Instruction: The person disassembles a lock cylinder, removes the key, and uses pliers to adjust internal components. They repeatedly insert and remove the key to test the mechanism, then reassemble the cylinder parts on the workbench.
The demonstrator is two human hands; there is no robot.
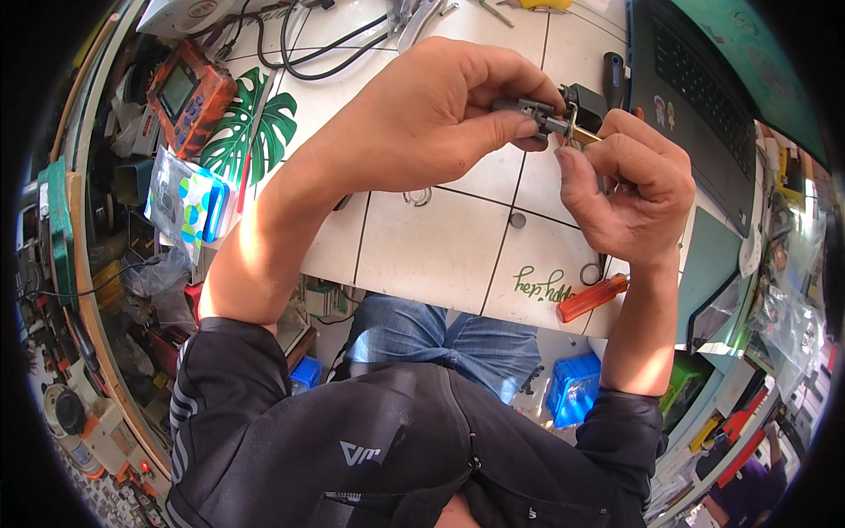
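My left hand [436, 112] pinches a small dark grey mechanical part [538, 112] between thumb and fingers. A metal shaft runs from this part towards my right hand. Close against it is a black block-shaped piece [584, 109], partly behind the fingers. My right hand [634, 188] is curled, its thumb and forefinger around a thin brass-coloured metal piece [584, 135] that meets the shaft. Both hands are above a white tiled worktop [429, 241]. Lying on it below them are a small round grey disc [517, 220] and a metal ring [417, 197].
A laptop [693, 99] stands at the right, a dark-handled tool [614, 72] beside it. An orange-handled tool [592, 298] lies at the front edge. At the left are an orange handheld device [188, 96], a leaf-shaped mat [254, 125] and a plastic-wrapped packet [191, 204]. Black cable [317, 72] crosses the back.
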